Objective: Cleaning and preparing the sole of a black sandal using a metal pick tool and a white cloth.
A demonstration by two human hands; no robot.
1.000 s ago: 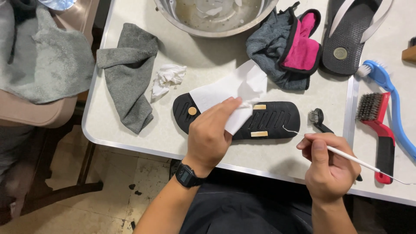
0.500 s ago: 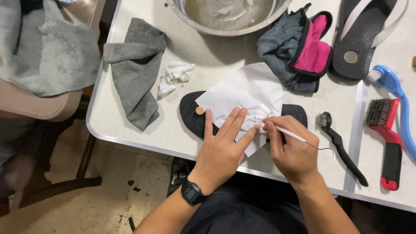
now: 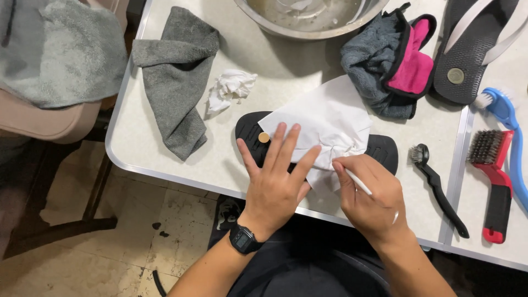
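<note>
A black flip-flop sole [image 3: 250,132] lies near the table's front edge, mostly covered by a white paper towel [image 3: 324,118]. My left hand [image 3: 275,179], wearing a black wristwatch, rests flat with fingers spread on the sole and the towel's lower edge. My right hand [image 3: 371,192] pinches the bunched towel at its right side and also grips a thin white stick [image 3: 358,182] that runs through the fist.
A grey cloth [image 3: 176,77], a crumpled white tissue [image 3: 231,88], a metal bowl [image 3: 308,22], a grey-and-pink cloth [image 3: 396,60], a second black flip-flop [image 3: 473,49], a small black brush [image 3: 437,184], a red wire brush [image 3: 495,181] and a blue brush [image 3: 509,132] lie on the white table [image 3: 165,165].
The paper towel was spread wider over the sole. My right hand came in from the right with the white stick and now pinches the towel; my left hand flattened onto it.
</note>
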